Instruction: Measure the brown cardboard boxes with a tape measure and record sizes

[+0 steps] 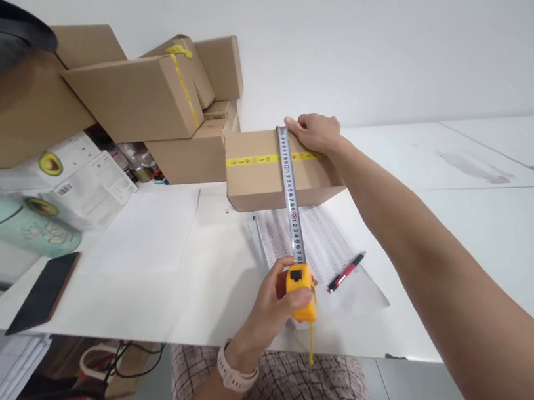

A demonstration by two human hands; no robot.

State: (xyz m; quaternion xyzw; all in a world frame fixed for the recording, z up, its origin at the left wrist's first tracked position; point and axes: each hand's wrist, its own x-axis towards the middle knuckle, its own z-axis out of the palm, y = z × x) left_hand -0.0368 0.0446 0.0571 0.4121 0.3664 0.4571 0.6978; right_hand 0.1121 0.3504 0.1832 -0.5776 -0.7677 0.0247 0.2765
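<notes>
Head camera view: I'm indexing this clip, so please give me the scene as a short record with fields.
Left hand: grips the yellow tape measure by its case, above the table front edge
Right hand: pins the blade end at the far top edge of the cardboard box
Blade: drawn out across the box top, crossing its yellow band
Below the blade: printed sheet, with a red-and-black pen on it
Table, left side: dark phone, lying flat
Behind: stacked boxes
</notes>
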